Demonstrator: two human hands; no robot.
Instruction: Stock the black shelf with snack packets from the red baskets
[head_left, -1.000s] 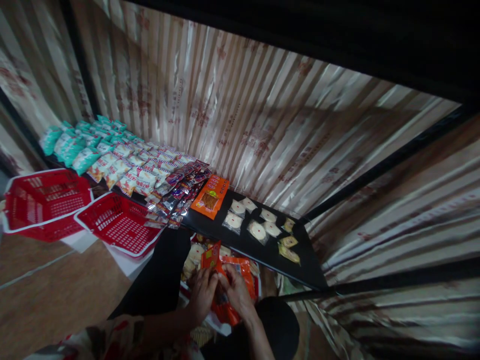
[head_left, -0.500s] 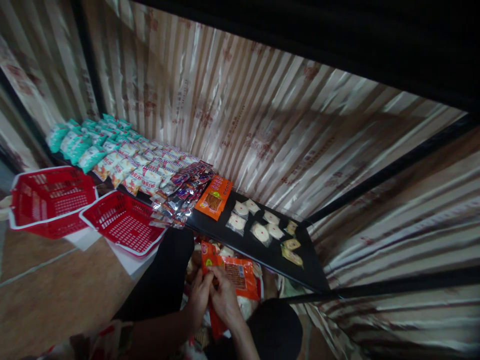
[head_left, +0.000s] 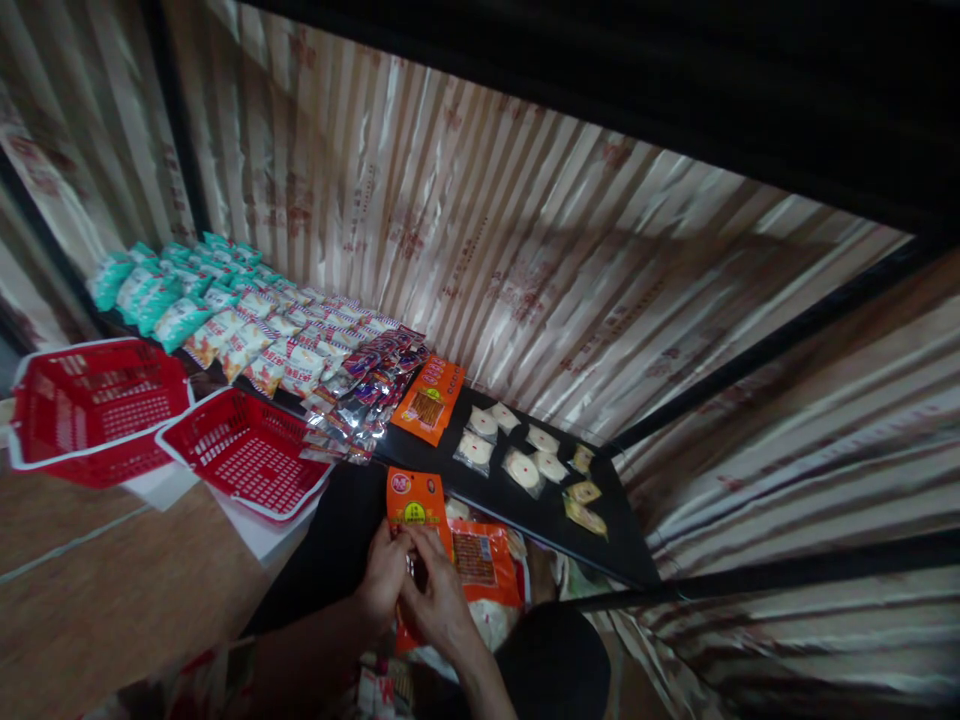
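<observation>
Between my knees, my left hand point(head_left: 384, 570) and my right hand point(head_left: 436, 585) both close on an orange snack packet point(head_left: 415, 497). Its top, with a yellow badge, sticks up past my fingers; the middle is hidden by my hands. Right beside it, another orange packet with a clear window point(head_left: 480, 562) lies over a basket whose red and white edge point(head_left: 523, 585) barely shows. A pale bag point(head_left: 491, 622) lies below that packet. On the black shelf point(head_left: 480, 490) a matching orange packet point(head_left: 429, 400) lies flat, left of several round white wrapped pieces point(head_left: 523, 467).
Two red baskets point(head_left: 97, 400) with white rims stand on the tiled floor at left. Teal packets point(head_left: 180, 320), white-and-orange packets point(head_left: 262, 355) and silvery sachets point(head_left: 360, 410) crowd the shelf's left part. Small yellow packs point(head_left: 585, 510) lie at its right end. Dark metal bars point(head_left: 787, 330) and a striped curtain point(head_left: 525, 230) enclose the space.
The held orange packet has come up and slightly left, so more of its printed top shows. Both hands stay close together on it. The view has shifted slightly.
</observation>
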